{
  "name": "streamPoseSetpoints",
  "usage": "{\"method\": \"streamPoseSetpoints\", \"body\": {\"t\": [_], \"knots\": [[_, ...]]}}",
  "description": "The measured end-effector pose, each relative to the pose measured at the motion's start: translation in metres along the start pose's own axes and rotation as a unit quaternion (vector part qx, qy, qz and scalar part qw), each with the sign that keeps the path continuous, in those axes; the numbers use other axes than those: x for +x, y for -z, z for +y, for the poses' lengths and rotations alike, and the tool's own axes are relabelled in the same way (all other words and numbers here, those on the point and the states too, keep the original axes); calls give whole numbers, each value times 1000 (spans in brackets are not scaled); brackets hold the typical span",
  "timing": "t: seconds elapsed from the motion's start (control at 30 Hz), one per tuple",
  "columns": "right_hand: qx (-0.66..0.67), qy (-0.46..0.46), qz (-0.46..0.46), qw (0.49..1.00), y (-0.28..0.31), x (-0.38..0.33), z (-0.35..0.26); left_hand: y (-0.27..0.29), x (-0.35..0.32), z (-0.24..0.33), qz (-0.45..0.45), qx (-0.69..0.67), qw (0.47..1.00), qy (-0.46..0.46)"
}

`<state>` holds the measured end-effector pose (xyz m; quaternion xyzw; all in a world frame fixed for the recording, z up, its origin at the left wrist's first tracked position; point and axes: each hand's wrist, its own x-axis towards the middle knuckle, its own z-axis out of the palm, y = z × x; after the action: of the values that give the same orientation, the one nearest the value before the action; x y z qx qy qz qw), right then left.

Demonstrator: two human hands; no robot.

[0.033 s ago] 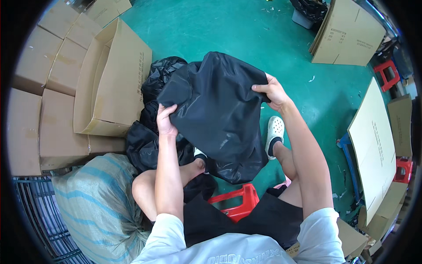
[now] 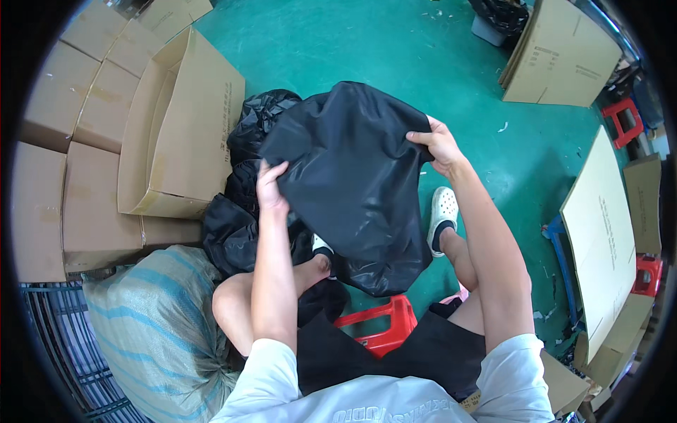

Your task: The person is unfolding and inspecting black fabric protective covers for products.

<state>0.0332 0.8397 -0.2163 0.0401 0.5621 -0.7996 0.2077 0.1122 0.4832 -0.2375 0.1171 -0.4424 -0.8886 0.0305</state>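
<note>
Since the earlier frame, the left hand (image 2: 272, 189) has shifted slightly to the right, drawing the left edge of the black sheet (image 2: 352, 173) inward; the right hand (image 2: 443, 148) holds nearly the same position. Head view: the black sheet is raised in front of the seated person, above the green floor (image 2: 317, 49), its lower end hanging between the legs. Both hands are clamped on it, the left at its left edge, slightly blurred, the right at its upper right corner with the thumb on top. Crumpled black material (image 2: 231, 236) lies beyond the left forearm, beside an open carton (image 2: 194, 134). A striped woven sack (image 2: 151, 317) stands nearer. A red stool (image 2: 395, 328) shows between the thighs.
</note>
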Motion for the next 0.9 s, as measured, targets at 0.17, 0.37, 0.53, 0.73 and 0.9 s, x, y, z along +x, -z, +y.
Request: {"method": "streamPoseSetpoints", "body": {"t": [0.17, 0.37, 0.53, 0.73, 0.9], "knots": [[-19, -92, 150, 984, 31, 44, 100, 95, 62, -115, 183, 159, 949, 202], [-66, -187, 259, 945, 93, 11, 160, 57, 29, -139, 141, -22, 943, 300], [22, -107, 132, 985, 44, 15, 127, 86, 20, -111, 162, 13, 950, 265], [124, 41, 60, 990, 17, 38, 74, 26, 47, -63, -9, 6, 998, 69], [109, 8, 91, 990, 30, 48, 85, 51, 83, -91, 122, 16, 978, 167]]}}
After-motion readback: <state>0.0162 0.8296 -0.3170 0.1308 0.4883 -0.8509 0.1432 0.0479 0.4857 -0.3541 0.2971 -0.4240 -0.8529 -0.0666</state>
